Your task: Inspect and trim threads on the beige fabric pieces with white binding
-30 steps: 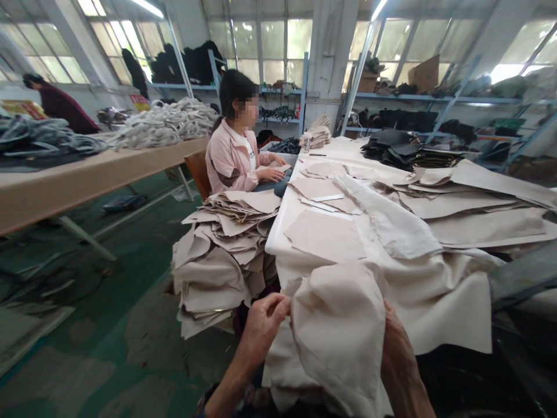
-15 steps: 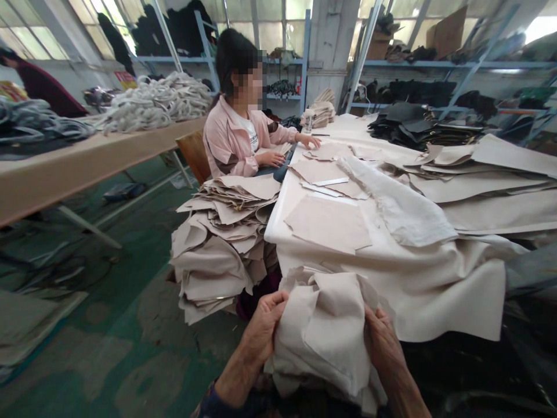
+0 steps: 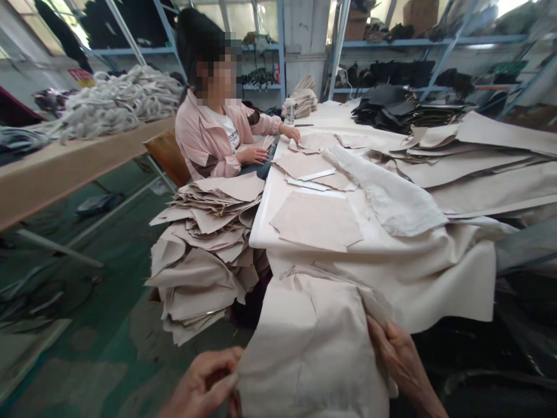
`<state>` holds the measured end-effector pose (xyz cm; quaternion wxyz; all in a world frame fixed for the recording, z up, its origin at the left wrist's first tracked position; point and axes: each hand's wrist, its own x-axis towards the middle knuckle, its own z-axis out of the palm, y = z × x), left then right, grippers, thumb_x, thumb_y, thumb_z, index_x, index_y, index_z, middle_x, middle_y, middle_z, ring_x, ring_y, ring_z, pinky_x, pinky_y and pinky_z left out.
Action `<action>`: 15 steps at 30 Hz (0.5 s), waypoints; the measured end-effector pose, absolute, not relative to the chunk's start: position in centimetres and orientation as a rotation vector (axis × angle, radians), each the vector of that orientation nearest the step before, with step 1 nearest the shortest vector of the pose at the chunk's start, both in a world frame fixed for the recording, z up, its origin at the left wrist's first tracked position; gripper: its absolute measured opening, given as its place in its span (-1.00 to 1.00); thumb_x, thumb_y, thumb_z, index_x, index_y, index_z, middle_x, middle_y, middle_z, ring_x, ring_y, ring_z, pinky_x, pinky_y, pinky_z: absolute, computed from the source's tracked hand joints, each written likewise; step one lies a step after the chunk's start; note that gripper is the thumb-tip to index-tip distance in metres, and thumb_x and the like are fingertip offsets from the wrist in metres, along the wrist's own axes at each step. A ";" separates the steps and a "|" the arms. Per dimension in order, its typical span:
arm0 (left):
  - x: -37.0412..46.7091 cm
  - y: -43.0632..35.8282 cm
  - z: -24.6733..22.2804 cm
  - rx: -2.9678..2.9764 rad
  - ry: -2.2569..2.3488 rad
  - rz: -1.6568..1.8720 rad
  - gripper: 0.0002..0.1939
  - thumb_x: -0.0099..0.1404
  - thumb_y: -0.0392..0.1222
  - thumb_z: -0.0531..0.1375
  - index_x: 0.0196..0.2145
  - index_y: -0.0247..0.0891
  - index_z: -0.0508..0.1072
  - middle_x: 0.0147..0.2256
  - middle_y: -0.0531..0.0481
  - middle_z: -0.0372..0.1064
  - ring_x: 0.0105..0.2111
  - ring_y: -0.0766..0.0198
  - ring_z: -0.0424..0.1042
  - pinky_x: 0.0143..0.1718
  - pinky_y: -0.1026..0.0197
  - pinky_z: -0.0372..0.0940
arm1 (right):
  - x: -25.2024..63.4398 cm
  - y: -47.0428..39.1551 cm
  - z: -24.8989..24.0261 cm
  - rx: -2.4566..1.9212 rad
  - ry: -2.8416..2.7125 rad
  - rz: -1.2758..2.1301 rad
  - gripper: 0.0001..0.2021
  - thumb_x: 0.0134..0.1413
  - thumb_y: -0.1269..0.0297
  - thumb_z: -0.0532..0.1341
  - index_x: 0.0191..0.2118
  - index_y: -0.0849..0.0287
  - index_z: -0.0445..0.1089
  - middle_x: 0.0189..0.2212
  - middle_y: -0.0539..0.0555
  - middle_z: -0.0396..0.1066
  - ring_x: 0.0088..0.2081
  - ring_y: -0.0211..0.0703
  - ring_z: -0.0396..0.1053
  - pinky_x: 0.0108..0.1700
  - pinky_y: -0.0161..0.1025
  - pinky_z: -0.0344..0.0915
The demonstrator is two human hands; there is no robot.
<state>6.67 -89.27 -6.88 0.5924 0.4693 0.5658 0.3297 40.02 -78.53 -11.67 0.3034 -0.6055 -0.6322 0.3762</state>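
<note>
Held broad, layered beige fabric [image 3: 313, 348] in front of the long, white-covered table [image 3: 264, 216]. Pinched its left edge with the bare left hand [image 3: 208, 377] and gripped its right side with the bare right hand [image 3: 400, 354]. Could not see its cut-off bottom or all the right fingers.

White cords [image 3: 124, 98] lie heaped on the left-hand bench [image 3: 78, 165]; blue shelves [image 3: 391, 42] stand behind.
</note>
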 end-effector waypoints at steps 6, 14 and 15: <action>7.8 -85.5 -9.7 1.122 1.930 0.637 -0.61 0.21 0.16 0.04 -0.45 -0.21 0.41 -0.59 0.03 0.34 -0.52 0.25 0.38 -0.40 0.31 0.22 | 40.9 -77.3 -16.2 -1.699 -1.891 0.589 -0.60 0.17 -0.02 -0.05 -0.28 0.23 0.30 -0.59 0.11 0.37 -0.55 -0.02 0.34 -0.49 -0.16 0.20; 13.3 -75.5 -10.3 1.526 1.959 0.895 -0.78 0.18 -0.06 0.16 -0.50 -0.25 0.41 -0.48 -0.02 0.37 -0.42 0.23 0.34 -0.33 0.28 0.08 | 42.0 -77.8 -18.4 -1.352 -2.123 0.036 -0.68 0.24 0.23 -0.01 -0.15 0.37 0.36 -0.60 0.15 0.43 -0.65 0.00 0.38 -0.64 -0.18 0.19; 13.5 -75.0 -10.3 1.575 1.935 0.930 -0.75 0.21 -0.10 0.13 -0.56 -0.26 0.37 -0.53 0.00 0.33 -0.46 0.27 0.30 -0.36 0.29 0.06 | 42.3 -77.8 -18.6 -1.343 -2.138 -0.014 -0.69 0.25 0.27 -0.03 -0.18 0.35 0.39 -0.58 0.16 0.44 -0.66 -0.03 0.38 -0.64 -0.20 0.20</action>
